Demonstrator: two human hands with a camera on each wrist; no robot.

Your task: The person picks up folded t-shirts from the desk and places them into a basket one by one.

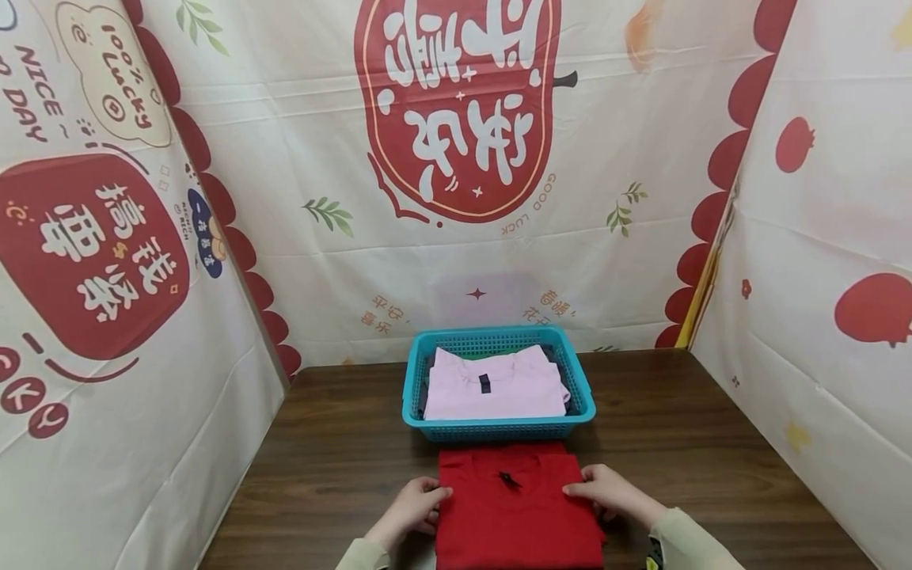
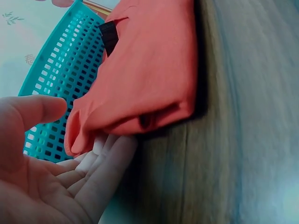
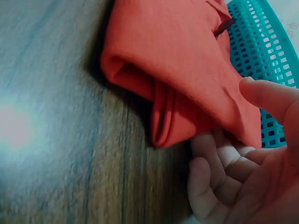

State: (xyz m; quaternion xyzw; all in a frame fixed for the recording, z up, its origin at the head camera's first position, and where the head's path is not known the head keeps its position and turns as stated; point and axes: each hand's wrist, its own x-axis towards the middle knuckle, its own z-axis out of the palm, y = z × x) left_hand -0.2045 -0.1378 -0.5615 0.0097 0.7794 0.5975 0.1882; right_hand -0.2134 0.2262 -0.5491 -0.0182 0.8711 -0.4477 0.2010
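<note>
A folded red T-shirt (image 1: 516, 522) with a dark neck label lies flat on the wooden table, in front of the blue basket. My left hand (image 1: 416, 507) holds its left edge, thumb on top at the margin. In the left wrist view, the fingers (image 2: 105, 172) reach under the fold. On the opposite side my right hand (image 1: 613, 492) holds the right edge, its thumb over the cloth. The right wrist view shows several fingertips (image 3: 203, 144) tucked beneath the shirt's layered folds (image 3: 173, 116), partly hidden by the fabric.
Just beyond the shirt stands a blue plastic basket (image 1: 499, 432) with a folded pale pink T-shirt (image 1: 499, 398) on top of darker and green clothes. The brown wooden table (image 1: 299, 475) ends at printed white cloth hangings (image 1: 299, 301) at the back and both sides.
</note>
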